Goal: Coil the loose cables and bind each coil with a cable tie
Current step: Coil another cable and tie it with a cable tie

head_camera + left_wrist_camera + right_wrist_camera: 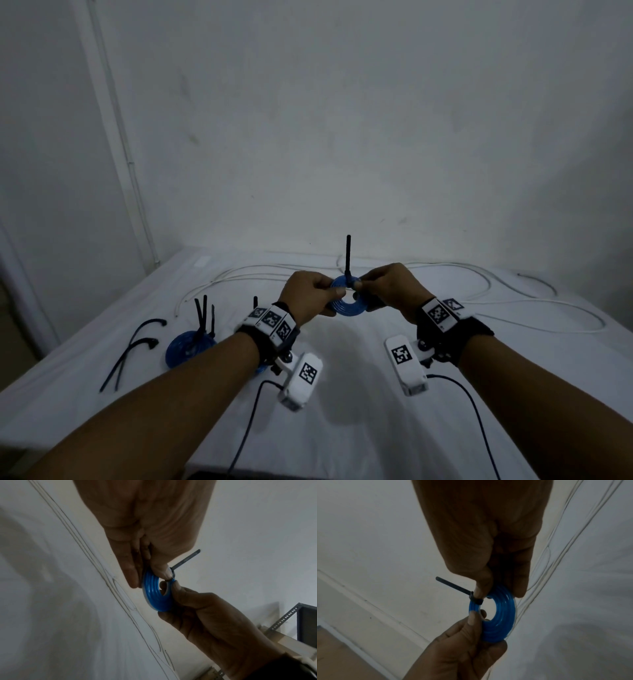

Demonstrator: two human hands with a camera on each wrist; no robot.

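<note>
A small blue cable coil (346, 303) is held above the white table between both hands. My left hand (334, 291) pinches its left side between thumb and fingers. My right hand (361, 284) pinches the right side, its thumb against the head of the black cable tie (348, 257), whose tail stands straight up. In the left wrist view my left hand (149, 578) grips the coil (152, 595), the tie's tail (187, 559) pointing away. In the right wrist view my right hand (499, 592) holds the coil (503, 615), with the tie (453, 586) wrapped round its rim.
A second blue coil (188, 349) with several black tie tails standing up lies at the left. Two loose black cable ties (137, 346) lie further left. A long white cable (486, 301) sprawls across the back of the table (342, 428). A wall stands close behind.
</note>
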